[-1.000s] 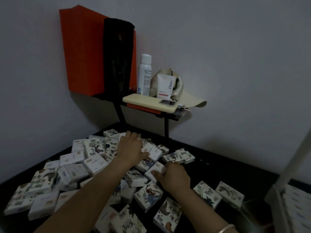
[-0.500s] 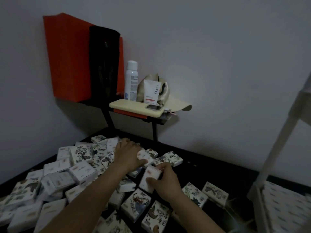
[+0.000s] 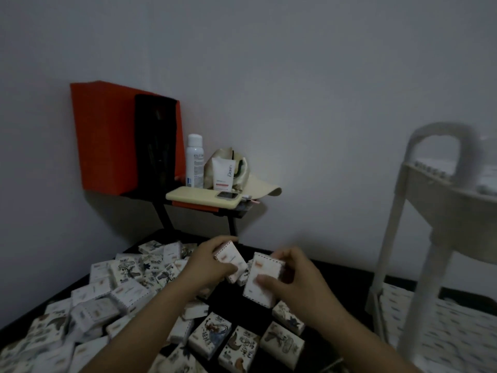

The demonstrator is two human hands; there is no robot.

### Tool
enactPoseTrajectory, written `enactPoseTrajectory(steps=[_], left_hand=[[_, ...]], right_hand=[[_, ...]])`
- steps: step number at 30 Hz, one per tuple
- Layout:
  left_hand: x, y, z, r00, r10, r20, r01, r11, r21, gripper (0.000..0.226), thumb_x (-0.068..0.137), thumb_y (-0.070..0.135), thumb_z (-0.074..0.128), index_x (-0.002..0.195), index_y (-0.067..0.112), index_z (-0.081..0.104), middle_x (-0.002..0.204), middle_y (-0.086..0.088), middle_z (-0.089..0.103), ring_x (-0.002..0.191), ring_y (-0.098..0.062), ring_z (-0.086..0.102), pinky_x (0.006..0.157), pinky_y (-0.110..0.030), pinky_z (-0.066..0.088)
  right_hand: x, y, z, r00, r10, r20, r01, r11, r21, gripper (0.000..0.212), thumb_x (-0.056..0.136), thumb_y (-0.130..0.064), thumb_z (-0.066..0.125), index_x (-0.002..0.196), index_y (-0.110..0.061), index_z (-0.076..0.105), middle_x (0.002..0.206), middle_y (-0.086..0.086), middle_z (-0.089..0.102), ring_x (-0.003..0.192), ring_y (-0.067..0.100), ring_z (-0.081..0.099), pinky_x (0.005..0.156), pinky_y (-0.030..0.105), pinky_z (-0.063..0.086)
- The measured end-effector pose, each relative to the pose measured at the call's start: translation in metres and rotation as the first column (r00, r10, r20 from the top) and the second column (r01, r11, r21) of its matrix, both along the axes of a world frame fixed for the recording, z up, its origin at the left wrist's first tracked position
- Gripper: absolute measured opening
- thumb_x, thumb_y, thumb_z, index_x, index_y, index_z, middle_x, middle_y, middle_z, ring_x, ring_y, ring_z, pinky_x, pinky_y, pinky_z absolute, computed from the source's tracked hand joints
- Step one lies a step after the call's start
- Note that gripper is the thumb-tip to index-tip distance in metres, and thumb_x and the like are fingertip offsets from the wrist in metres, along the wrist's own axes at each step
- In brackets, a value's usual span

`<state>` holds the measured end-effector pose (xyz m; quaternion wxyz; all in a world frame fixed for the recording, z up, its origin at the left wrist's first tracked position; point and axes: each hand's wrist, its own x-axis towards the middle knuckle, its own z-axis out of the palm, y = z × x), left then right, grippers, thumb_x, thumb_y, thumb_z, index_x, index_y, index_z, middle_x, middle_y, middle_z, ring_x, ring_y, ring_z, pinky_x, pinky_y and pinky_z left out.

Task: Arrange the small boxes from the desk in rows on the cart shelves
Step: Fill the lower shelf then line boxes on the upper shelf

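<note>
The first box (image 3: 231, 261) is held tilted just above the pile of boxes (image 3: 115, 297), pinched in the left hand (image 3: 207, 267) with fingers curled over its far edge. The second box (image 3: 259, 289), right of the pile's peak, is gripped by the right hand (image 3: 295, 278), thumb flat on its face and fingers hooked over the top. Both forearms reach forward. Both boxes are white with dashed borders. The cart (image 3: 419, 200) stands right of the pile.

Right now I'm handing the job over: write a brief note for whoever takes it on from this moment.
Hands: the left hand grips one small box and the right hand grips a second box, both held above the pile on the desk.
The cart stands to the right.
Done: its shelves are too blurred to count rows.
Left: shelve these two, then the pile.
</note>
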<state>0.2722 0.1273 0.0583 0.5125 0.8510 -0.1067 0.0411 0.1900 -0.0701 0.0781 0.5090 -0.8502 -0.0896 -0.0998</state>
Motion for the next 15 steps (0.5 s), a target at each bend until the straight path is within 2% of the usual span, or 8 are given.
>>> enactPoseTrajectory(steps=[2, 3, 6, 9, 11, 13, 15], left_hand=[[-0.032, -0.006, 0.031, 0.998, -0.058, -0.008, 0.056, 0.989, -0.136, 0.05, 0.087, 0.0, 0.065, 0.12, 0.037, 0.062, 0.119, 0.014, 0.052, 0.083, -0.03, 0.065, 0.065, -0.036, 0.058], [-0.047, -0.009, 0.047, 0.997, -0.08, 0.012, 0.081, 0.982, -0.172, 0.05, 0.087, -0.001, 0.064, 0.119, 0.037, 0.064, 0.12, 0.013, 0.053, 0.082, -0.03, 0.067, 0.065, -0.035, 0.059], [-0.093, -0.02, 0.093, 0.981, -0.174, 0.09, 0.191, 0.952, -0.238, 0.048, 0.092, -0.001, 0.055, 0.12, 0.037, 0.066, 0.123, 0.013, 0.055, 0.067, -0.013, 0.064, 0.059, -0.025, 0.054], [-0.132, -0.039, 0.136, 0.952, -0.238, 0.19, 0.284, 0.92, -0.269, 0.047, 0.092, -0.001, 0.053, 0.114, 0.037, 0.07, 0.107, 0.004, 0.063, 0.079, -0.015, 0.062, 0.064, -0.026, 0.056], [-0.153, -0.058, 0.162, 0.932, -0.258, 0.257, 0.319, 0.917, -0.239, 0.047, 0.092, -0.003, 0.052, 0.116, 0.034, 0.07, 0.098, -0.002, 0.061, 0.08, -0.016, 0.061, 0.064, -0.026, 0.057], [-0.169, -0.078, 0.184, 0.913, -0.285, 0.293, 0.353, 0.91, -0.217, 0.049, 0.091, -0.006, 0.049, 0.118, 0.03, 0.07, 0.102, -0.004, 0.062, 0.082, -0.018, 0.064, 0.068, -0.032, 0.06], [-0.18, -0.097, 0.202, 0.893, -0.311, 0.325, 0.379, 0.909, -0.174, 0.054, 0.088, -0.007, 0.048, 0.116, 0.033, 0.07, 0.109, -0.001, 0.065, 0.086, -0.023, 0.07, 0.079, -0.043, 0.06]], right_hand=[[-0.026, -0.01, 0.028, 0.997, 0.042, 0.071, -0.042, 0.999, 0.003, 0.032, 0.079, -0.023, 0.078, 0.099, -0.022, 0.053, 0.092, -0.004, 0.069, 0.081, 0.007, 0.068, 0.072, 0.031, 0.058], [-0.039, -0.015, 0.042, 0.992, 0.061, 0.11, -0.061, 0.998, -0.01, 0.031, 0.078, -0.023, 0.078, 0.098, -0.024, 0.054, 0.091, -0.004, 0.07, 0.08, 0.007, 0.068, 0.072, 0.033, 0.058], [-0.078, -0.033, 0.083, 0.965, 0.097, 0.245, -0.079, 0.993, -0.083, 0.027, 0.078, -0.03, 0.076, 0.096, -0.032, 0.056, 0.092, -0.009, 0.07, 0.081, 0.006, 0.067, 0.072, 0.033, 0.058], [-0.112, -0.055, 0.119, 0.928, 0.091, 0.361, -0.061, 0.994, -0.096, 0.022, 0.08, -0.03, 0.073, 0.098, -0.03, 0.059, 0.092, -0.009, 0.071, 0.085, 0.009, 0.068, 0.076, 0.037, 0.058], [-0.132, -0.073, 0.14, 0.908, 0.066, 0.414, -0.035, 0.996, -0.082, 0.018, 0.083, -0.029, 0.069, 0.099, -0.026, 0.062, 0.091, -0.008, 0.072, 0.083, 0.008, 0.069, 0.076, 0.033, 0.057], [-0.151, -0.095, 0.16, 0.898, 0.039, 0.438, -0.004, 0.997, -0.079, 0.014, 0.087, -0.026, 0.064, 0.101, -0.024, 0.065, 0.091, -0.008, 0.073, 0.083, 0.008, 0.069, 0.075, 0.03, 0.055], [-0.167, -0.119, 0.177, 0.891, 0.006, 0.455, 0.038, 0.996, -0.087, 0.014, 0.091, -0.023, 0.06, 0.103, -0.027, 0.065, 0.092, -0.009, 0.073, 0.083, 0.006, 0.068, 0.073, 0.028, 0.052]])
